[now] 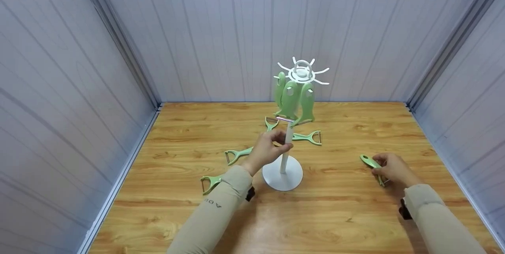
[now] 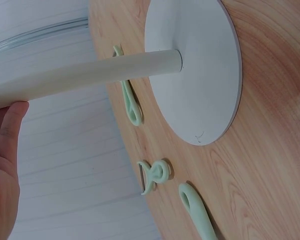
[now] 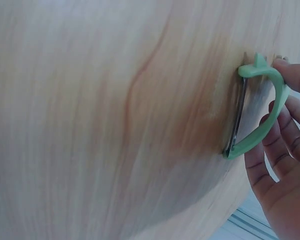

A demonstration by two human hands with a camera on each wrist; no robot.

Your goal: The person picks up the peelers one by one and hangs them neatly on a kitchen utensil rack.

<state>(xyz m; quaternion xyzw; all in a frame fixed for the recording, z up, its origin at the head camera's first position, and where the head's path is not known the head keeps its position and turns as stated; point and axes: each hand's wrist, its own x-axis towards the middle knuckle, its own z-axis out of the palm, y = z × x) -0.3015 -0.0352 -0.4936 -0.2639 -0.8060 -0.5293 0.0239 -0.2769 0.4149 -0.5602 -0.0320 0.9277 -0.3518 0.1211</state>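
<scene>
Left hand point(image 1: 266, 152) pinches a slim white pole point(image 1: 284, 161), right hand point(image 1: 395, 170) a green plastic Y-shaped peeler point(image 1: 372, 163), likely light, stiff, best held mid-handle.

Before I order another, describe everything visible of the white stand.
The stand looks like smooth white plastic or painted metal: a flat round base with a small dark mark, a slim pole, and hooks around a top loop. It stands upright on the wooden table; three green peelers hang from its hooks, and the left hand holds its pole.
</scene>
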